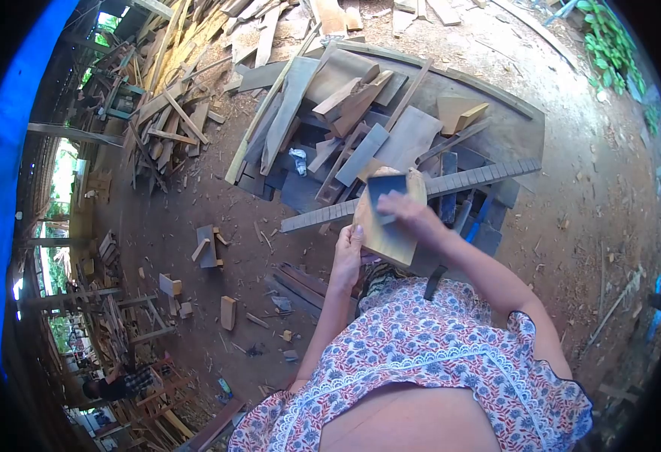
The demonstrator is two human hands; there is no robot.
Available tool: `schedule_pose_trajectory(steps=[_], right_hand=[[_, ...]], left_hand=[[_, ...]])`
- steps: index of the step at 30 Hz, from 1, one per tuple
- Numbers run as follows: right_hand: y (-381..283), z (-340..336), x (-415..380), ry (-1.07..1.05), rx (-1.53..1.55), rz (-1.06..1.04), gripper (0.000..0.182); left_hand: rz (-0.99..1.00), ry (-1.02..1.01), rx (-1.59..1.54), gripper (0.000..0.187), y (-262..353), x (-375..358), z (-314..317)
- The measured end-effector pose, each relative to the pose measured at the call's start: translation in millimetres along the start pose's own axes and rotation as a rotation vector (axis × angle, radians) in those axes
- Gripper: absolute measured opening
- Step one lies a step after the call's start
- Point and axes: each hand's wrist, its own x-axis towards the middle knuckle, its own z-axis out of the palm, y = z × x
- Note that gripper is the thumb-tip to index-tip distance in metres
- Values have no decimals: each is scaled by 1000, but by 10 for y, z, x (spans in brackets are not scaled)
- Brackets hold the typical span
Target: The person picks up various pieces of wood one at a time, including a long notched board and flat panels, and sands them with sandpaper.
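A pale yellowish wooden block (391,245) is held up over the near side of the cluttered workbench. My left hand (348,252) grips its left edge, thumb on the upper side. Across the block's face lies a dark sheet (387,184) that looks like sandpaper. My right hand (412,215) presses on this sheet, its fingers blurred by motion and partly bent over it. Just behind the block, a long strip with evenly spaced cross lines (488,175) runs across the bench.
Offcuts and boards cover the workbench (526,132), including an angled wooden block (460,113) and a grey board (289,105). A scrap-wood pile (169,124) lies at left. Loose blocks (228,313) sit on the dirt floor. Another person (123,383) is at lower left.
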Motion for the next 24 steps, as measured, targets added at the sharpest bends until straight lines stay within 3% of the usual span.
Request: schedule_pose_trajectory(steps=[2,5,8,11,12,14,15,17,18,20,22,24], right_hand=[[527,200,30,170,-200,143,35],[404,-31,262,98,-17,261,34],[-122,-31,377,-23,25,-87,40],[29,80,395,60,-87,-247,40],[167,-24,427,-1,-127,-111,40],[632,-51,456,113,8,81,36],[653,-70,402,114,8,81,36],[618,-156,391,103,5,361,37],[561,-131,381,96,-2,357,37],[79,-49,289,153,-3,11,38],[-228,-14,123,82,-172,-109,41],[98,33,-23,119,-115,-136,41]], left_hand=[[-11,6,-35,44,-50,13,16],[29,4,6,41,-38,5,19],[167,-15,60,38,-30,37,63],[260,-14,161,35,12,32,37],[263,4,265,35,25,31,38],[216,-1,124,33,-8,5,72],[233,16,126,32,-82,30,54],[258,31,124,31,-71,54,51],[257,37,132,31,-73,59,61],[237,51,134,31,-148,8,66],[296,75,175,30,-154,64,50],[339,49,266,30,-115,42,47]])
